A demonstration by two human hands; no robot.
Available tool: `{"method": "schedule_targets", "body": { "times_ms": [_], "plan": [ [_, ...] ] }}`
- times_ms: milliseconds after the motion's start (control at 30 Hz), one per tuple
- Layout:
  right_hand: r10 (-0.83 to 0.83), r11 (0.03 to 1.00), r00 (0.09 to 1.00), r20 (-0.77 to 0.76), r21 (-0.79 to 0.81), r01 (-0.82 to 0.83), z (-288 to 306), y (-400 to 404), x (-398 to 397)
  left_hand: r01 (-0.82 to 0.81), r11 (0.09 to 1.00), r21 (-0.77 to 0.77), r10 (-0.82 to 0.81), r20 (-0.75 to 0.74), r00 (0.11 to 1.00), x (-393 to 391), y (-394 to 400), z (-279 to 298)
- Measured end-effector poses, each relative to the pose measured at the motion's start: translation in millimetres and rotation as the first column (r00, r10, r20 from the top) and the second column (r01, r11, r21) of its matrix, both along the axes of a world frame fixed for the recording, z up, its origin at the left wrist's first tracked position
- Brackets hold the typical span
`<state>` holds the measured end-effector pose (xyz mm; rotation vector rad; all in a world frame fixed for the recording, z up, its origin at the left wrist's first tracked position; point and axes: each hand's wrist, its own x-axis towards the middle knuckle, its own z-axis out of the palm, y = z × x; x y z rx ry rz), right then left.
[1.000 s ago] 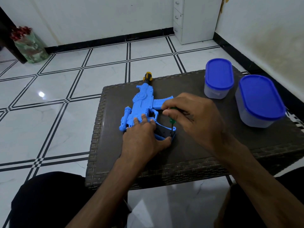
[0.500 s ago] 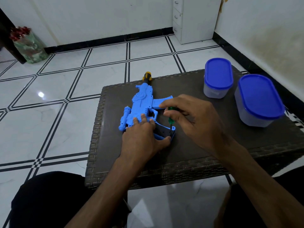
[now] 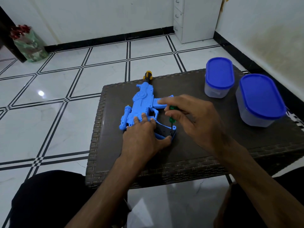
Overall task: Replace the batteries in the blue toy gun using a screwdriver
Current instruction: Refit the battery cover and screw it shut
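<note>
Blue plastic toy gun (image 3: 142, 104) with yellow-and-black muzzle tip: lies flat on the dark woven-wicker desk (image 3: 197, 145), toward its left half, muzzle pointing to the far edge and just overhanging it.

Left hand (image 3: 141, 139): rests palm-down on the near end of the toy gun, fingers straight and pressed on the blue body, thumb spread along the edge of the stock.

Green-handled screwdriver (image 3: 171, 115): stands nearly upright just right of the toy gun's grip, dark shaft down at the stock's right end.

Right hand (image 3: 195, 119): right of the toy gun, fingers curled round the screwdriver's handle, pinching it; the index finger is blurred and stretched over the gun's magazine.

Two clear plastic containers with blue oval lids: the smaller (image 3: 218, 78) well right of the toy gun at the desk's far right corner, the larger (image 3: 259, 99) nearer and just right of the smaller.

White drawer cabinet (image 3: 195, 18): far beyond the toy gun, against the wall.
</note>
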<state>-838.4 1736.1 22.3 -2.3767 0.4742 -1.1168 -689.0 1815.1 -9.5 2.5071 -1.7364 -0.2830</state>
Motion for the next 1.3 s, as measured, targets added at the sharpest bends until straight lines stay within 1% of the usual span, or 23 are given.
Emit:
{"method": "schedule_targets", "body": {
  "times_ms": [100, 300, 400, 600, 800, 900, 1033, 1133, 1300],
  "plan": [
    [0.004, 0.999, 1.0, -0.014, -0.044, -0.004, -1, -1, 2, 0.003, 1.0, -0.006, -0.003, -0.001, 1.0, 0, 0, -1],
    [0.111, 0.993, 0.994, -0.02, 0.031, -0.111, 2, 2, -1, 0.008, 1.0, -0.016, -0.008, -0.005, 1.0, 0, 1, 0],
    [0.128, 0.991, 0.991, -0.031, 0.033, -0.127, 2, 0, -1, 0.01, 1.0, -0.016, -0.01, -0.024, 1.0, 1, 2, 0],
    [0.045, 0.999, 0.999, -0.01, 0.015, -0.045, 4, -3, -4, 0.011, 1.0, 0.002, -0.011, -0.041, 0.999, 2, 4, 1],
    [0.013, 0.999, 0.998, -0.057, 0.031, -0.012, 5, 0, -4, 0.019, 1.0, 0.011, -0.018, -0.066, 0.998, 6, 5, 6],
    [-0.002, 1.0, 0.998, -0.069, -0.002, 0.002, 4, -1, -5, 0.026, 1.0, 0.002, -0.025, -0.084, 0.996, 11, 6, 6],
    [-0.055, 0.998, 0.995, -0.081, -0.037, 0.053, 1, -1, -5, 0.016, 0.999, -0.029, -0.018, -0.068, 0.998, 16, 6, 1],
    [-0.017, 0.999, 0.996, -0.09, -0.037, 0.014, 1, 0, -6, -0.007, 0.999, -0.053, 0.003, -0.065, 0.998, 16, 6, 0],
    [0.044, 0.999, 0.999, -0.026, 0.0, -0.044, 5, 1, -8, 0.016, 0.998, -0.064, -0.018, -0.031, 0.999, 12, 7, 3]
  ]
}}
